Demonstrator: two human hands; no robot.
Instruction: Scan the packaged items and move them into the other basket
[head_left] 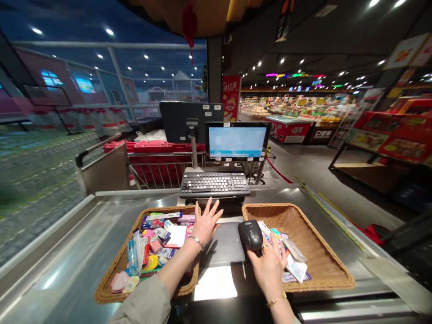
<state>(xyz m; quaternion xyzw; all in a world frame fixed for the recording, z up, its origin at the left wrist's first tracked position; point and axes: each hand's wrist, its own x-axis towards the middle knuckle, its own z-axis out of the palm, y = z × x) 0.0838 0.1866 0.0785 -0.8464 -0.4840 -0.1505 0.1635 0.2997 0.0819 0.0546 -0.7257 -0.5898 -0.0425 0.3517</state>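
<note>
Closest to the body, a white paper slip [215, 283] lies on the near side of a black counter pad [224, 245]. Left of the pad, the left hand [206, 221] is open with its fingers spread, hovering or resting at the inner rim of a wicker tray [111, 288]; whether it touches the rim is hard to tell. The right hand [268, 270] sits right of the pad, curled around a black handheld barcode scanner [250, 235], whose head tips toward the pad. Just beyond those fingers, small flat packets [293, 263] lie heaped at the near side of a second wicker tray [317, 243]. The left tray holds a dense pile of small packaged goods [158, 234], with pink cases [119, 281] at its near edge.

Past the pad stand a black keyboard [214, 184] and a lit monitor [236, 141], then a red-trimmed shopping cart [155, 168], with a red freezer chest [288, 128] far off to the right.

The risks look small but real: the pink cases sit so near the rim that a nudge could tip them onto the steel counter, and a knock from the scanner could slide the slim packets. The right palm hides the scanner's grip, so any trigger or cable cannot be seen. Most labels are too small to read, and the packets' lower layers are hidden.
</note>
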